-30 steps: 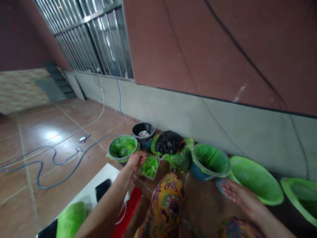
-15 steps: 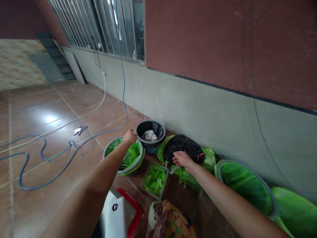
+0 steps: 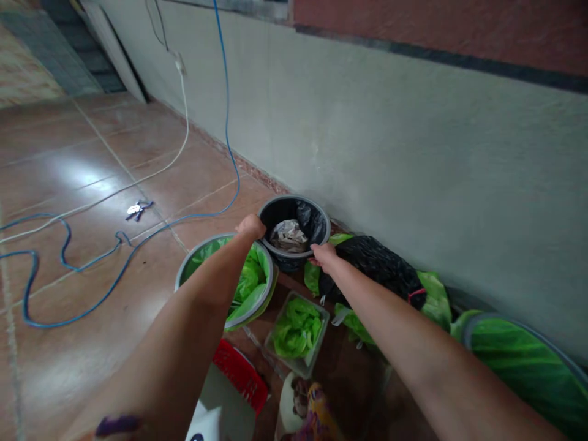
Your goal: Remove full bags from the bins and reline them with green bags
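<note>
A round grey-rimmed bin (image 3: pixel 327 229) lined with a black plastic bag stands by the wall, with crumpled paper-like waste (image 3: pixel 289 236) inside it. My left hand (image 3: pixel 252 226) is closed on its left rim, the fingertips partly hidden. On the opposite side my right hand (image 3: pixel 323 254) pinches the right front rim. Below my left forearm is another grey-rimmed bin (image 3: pixel 184 266) with a green bag liner. A clear square container (image 3: pixel 307 366) holding green plastic bags sits between my arms. Beside my right forearm lies a tied black garbage bag (image 3: pixel 376 260) on green bags.
A large green-lined bin (image 3: pixel 514 349) stands at the right along the wall (image 3: pixel 390 153). A red plastic basket (image 3: pixel 243 373) and a white object are near my feet. Across the tiled floor at left run a blue cable (image 3: pixel 114 303) and a white cable (image 3: pixel 156 174), near keys (image 3: pixel 138 210).
My view has tilted down and come closer to the bins. My right hand has moved from over the black garbage bag to the black-lined bin's rim, and my left hand has reached its other side.
</note>
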`<move>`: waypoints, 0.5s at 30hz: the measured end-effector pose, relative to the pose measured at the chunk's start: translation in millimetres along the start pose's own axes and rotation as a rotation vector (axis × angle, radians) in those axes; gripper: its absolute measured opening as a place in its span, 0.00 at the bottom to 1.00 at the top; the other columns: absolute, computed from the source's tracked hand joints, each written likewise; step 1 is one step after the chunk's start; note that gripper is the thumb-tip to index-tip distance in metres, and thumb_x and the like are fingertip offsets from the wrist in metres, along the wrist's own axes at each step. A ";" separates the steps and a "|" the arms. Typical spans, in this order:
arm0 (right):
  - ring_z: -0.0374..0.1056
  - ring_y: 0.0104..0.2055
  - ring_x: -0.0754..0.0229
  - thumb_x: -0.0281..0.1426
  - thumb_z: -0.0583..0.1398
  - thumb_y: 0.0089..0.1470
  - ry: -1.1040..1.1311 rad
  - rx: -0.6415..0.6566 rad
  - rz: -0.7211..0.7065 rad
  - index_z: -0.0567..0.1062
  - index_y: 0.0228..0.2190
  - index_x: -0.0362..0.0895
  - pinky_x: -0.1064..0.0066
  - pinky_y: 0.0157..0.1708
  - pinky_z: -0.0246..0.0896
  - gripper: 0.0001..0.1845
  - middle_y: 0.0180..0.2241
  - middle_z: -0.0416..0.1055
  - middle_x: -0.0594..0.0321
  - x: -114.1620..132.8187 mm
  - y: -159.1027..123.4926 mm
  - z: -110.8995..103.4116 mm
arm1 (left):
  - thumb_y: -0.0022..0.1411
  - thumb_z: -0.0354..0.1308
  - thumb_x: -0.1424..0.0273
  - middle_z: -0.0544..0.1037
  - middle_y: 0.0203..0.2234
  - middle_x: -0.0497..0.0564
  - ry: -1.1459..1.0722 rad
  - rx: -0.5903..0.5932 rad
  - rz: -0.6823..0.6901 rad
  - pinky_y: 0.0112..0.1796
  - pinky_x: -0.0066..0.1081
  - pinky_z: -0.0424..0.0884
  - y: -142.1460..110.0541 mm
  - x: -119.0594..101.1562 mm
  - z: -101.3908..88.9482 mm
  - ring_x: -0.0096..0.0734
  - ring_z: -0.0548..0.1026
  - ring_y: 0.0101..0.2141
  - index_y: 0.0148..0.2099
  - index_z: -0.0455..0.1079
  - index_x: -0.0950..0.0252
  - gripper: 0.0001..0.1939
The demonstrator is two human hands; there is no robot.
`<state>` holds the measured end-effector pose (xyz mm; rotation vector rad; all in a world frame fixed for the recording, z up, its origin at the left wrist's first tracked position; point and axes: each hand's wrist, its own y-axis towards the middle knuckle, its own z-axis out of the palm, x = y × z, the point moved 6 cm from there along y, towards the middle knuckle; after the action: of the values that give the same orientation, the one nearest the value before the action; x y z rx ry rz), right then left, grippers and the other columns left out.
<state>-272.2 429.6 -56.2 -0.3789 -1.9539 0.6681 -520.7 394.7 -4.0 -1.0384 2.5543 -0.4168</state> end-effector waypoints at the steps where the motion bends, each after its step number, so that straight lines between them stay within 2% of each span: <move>1: 0.65 0.22 0.67 0.25 0.57 0.56 0.024 -0.035 -0.014 0.70 0.30 0.40 0.75 0.20 0.66 0.03 0.25 0.68 0.63 -0.6 0.0 -2.0 | 0.58 0.56 0.70 0.78 0.48 0.66 -0.003 -0.024 -0.009 0.50 0.38 0.69 -3.3 -2.4 -2.5 0.50 0.72 0.54 0.51 0.73 0.68 0.19; 4: 0.66 0.23 0.65 0.25 0.57 0.53 0.093 -0.096 -0.067 0.71 0.27 0.40 0.72 0.23 0.70 0.04 0.25 0.68 0.62 2.5 -8.7 -15.5 | 0.57 0.55 0.70 0.78 0.47 0.66 -0.030 -0.104 0.012 0.47 0.37 0.70 -20.8 -12.4 -19.0 0.49 0.74 0.52 0.49 0.74 0.68 0.17; 7: 0.67 0.23 0.62 0.27 0.56 0.51 0.127 -0.114 -0.158 0.70 0.23 0.41 0.70 0.23 0.70 0.07 0.22 0.67 0.61 14.1 -34.2 -40.3 | 0.57 0.54 0.70 0.78 0.45 0.66 -0.072 -0.204 0.094 0.44 0.34 0.71 -55.0 -21.3 -50.4 0.47 0.76 0.49 0.47 0.74 0.69 0.16; 11: 0.67 0.24 0.60 0.31 0.57 0.48 0.105 -0.187 -0.352 0.70 0.22 0.42 0.72 0.22 0.66 0.07 0.20 0.68 0.61 27.8 -98.4 -96.0 | 0.57 0.54 0.68 0.80 0.41 0.61 -0.170 -0.367 0.209 0.41 0.33 0.70 -137.3 -25.4 -100.9 0.44 0.78 0.44 0.48 0.71 0.67 0.17; 13: 0.67 0.25 0.59 0.34 0.58 0.46 0.060 -0.238 -0.459 0.72 0.24 0.42 0.74 0.22 0.64 0.08 0.21 0.70 0.61 25.9 -140.8 -130.5 | 0.57 0.54 0.66 0.80 0.39 0.58 -0.220 -0.392 0.260 0.39 0.32 0.70 -187.3 -26.4 -117.5 0.41 0.78 0.41 0.47 0.70 0.66 0.16; 15: 0.67 0.26 0.59 0.37 0.58 0.46 0.009 -0.322 -0.524 0.72 0.24 0.43 0.74 0.22 0.62 0.10 0.21 0.70 0.61 14.4 -186.1 -167.4 | 0.58 0.54 0.65 0.80 0.36 0.55 -0.283 -0.373 0.329 0.37 0.30 0.69 -236.0 -29.4 -125.9 0.38 0.78 0.37 0.46 0.69 0.65 0.15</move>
<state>-125.6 337.0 124.9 -0.0510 -2.0365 0.0149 -410.7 270.5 207.9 -0.7027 2.5238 0.2844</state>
